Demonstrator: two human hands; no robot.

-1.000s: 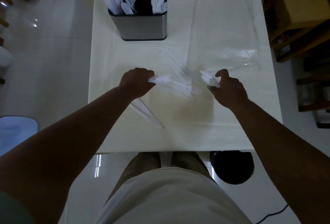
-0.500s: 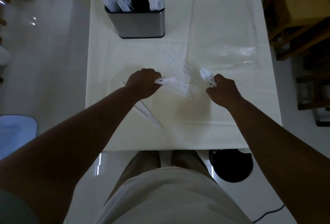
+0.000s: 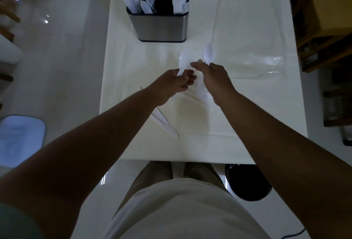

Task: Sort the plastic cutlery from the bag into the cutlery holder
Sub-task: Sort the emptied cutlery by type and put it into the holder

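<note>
From my head camera, both my hands meet over the middle of the white-covered bench (image 3: 133, 63). My left hand (image 3: 176, 80) is loosely curled, pinching the handle of a white plastic spoon (image 3: 183, 61) whose bowl points toward the far edge. My right hand (image 3: 213, 77) is closed around the handle of a second white plastic spoon (image 3: 208, 53), bowl up and also toward the far edge. The two hands are just beside each other, fingertips nearly touching.

Under and between my hands lie more loose white plastic pieces (image 3: 198, 90), blurred. Two white plastic knives (image 3: 162, 122) lie near the near-left edge, partly under my left forearm.

The rectangular steel cutlery holder (image 3: 159, 27) stands near the far edge, with knives in its left compartment, spoons beside them and forks on the right. The clear plastic bag (image 3: 251, 44) lies flat along the right side.
</note>
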